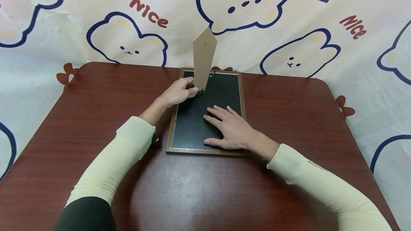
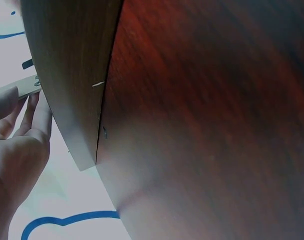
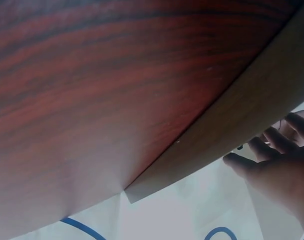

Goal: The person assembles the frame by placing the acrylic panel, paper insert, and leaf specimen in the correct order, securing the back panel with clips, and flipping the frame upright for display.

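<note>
A picture frame (image 1: pixel 208 131) with a brown rim and black backing lies face down on the table. Its tan easel stand (image 1: pixel 204 56) is swung up from the backing, hinged at its lower end. My left hand (image 1: pixel 178 91) is at the base of the stand, thumb and fingers on its left side; the left wrist view shows the stand's edge between the thumb and fingers of that hand (image 2: pixel 22 135). On the lower right of the backing rests my right hand (image 1: pixel 232 127), fingers spread. In the right wrist view, the right hand (image 3: pixel 276 160) lies past the frame's side edge (image 3: pixel 206 135).
The frame sits toward the back of a dark red wooden table (image 1: pixel 289 124). A pale cloth (image 1: pixel 244 45) with cartoon shapes hangs behind the table. A small metal hanger (image 1: pixel 211 74) is fixed at the top of the backing.
</note>
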The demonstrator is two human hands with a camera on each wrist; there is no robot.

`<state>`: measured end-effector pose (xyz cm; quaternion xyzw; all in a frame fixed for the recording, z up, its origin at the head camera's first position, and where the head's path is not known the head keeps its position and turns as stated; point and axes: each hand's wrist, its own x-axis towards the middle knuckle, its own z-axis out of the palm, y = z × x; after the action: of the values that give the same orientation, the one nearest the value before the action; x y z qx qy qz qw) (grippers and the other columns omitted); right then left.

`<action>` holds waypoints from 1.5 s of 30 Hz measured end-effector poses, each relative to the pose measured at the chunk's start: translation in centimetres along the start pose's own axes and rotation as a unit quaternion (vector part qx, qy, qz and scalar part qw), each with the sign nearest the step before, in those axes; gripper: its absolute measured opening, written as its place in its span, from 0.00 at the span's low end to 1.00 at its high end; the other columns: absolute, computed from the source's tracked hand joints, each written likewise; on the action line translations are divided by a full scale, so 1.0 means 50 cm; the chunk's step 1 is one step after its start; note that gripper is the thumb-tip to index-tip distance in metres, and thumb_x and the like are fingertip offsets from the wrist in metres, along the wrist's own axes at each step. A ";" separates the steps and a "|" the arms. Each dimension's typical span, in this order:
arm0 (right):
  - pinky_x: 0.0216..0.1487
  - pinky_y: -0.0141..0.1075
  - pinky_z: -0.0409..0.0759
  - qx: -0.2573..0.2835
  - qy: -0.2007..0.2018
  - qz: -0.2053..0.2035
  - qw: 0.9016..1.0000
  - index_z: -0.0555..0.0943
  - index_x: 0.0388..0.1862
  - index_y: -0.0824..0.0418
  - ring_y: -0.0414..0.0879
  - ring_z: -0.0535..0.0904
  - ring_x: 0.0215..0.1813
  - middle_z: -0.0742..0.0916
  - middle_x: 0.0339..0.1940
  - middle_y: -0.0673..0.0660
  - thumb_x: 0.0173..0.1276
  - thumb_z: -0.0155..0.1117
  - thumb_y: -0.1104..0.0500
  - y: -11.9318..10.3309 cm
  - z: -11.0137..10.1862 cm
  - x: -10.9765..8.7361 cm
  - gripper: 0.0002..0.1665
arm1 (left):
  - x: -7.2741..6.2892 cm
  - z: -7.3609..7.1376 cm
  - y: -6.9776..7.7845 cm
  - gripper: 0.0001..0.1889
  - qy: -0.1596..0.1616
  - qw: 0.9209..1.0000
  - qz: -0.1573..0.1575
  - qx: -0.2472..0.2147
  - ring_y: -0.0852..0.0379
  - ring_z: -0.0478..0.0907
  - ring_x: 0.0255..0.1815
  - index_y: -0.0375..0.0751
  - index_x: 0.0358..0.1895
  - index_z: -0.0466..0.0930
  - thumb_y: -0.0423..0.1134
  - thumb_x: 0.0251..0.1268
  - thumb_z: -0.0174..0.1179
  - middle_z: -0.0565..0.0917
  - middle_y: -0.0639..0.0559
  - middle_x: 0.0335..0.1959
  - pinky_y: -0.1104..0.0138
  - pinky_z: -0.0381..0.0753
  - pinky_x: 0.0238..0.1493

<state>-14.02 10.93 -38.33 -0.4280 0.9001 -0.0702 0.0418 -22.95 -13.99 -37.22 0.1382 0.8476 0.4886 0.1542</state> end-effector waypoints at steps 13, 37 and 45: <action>0.76 0.65 0.52 -0.007 -0.024 0.000 1.000 0.70 0.77 0.51 0.54 0.54 0.81 0.65 0.80 0.56 0.67 0.49 0.20 -0.002 0.001 -0.002 0.51 | 0.004 0.002 0.003 0.06 0.001 1.000 0.009 0.005 0.49 0.79 0.51 0.35 0.48 0.74 0.35 0.80 0.52 0.78 0.40 0.52 0.57 0.82 0.57; 0.77 0.65 0.47 0.011 -0.056 0.022 0.998 0.67 0.78 0.52 0.55 0.49 0.82 0.61 0.82 0.56 0.67 0.50 0.21 -0.014 0.004 0.001 0.52 | 0.005 0.003 -0.002 0.07 -0.002 1.000 0.003 0.001 0.48 0.79 0.51 0.34 0.49 0.74 0.36 0.80 0.52 0.78 0.40 0.54 0.57 0.83 0.57; 0.77 0.65 0.47 0.024 -0.051 0.030 0.998 0.70 0.76 0.52 0.54 0.50 0.82 0.63 0.81 0.56 0.67 0.54 0.24 -0.014 0.005 0.006 0.49 | 0.003 0.000 -0.002 0.10 -0.006 1.000 -0.002 -0.019 0.48 0.77 0.59 0.34 0.56 0.74 0.35 0.80 0.52 0.75 0.40 0.63 0.57 0.80 0.61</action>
<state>-13.62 10.23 -38.46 -0.4027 0.9072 -0.0690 0.0999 -23.10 -13.99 -37.34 0.1366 0.8376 0.5031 0.1633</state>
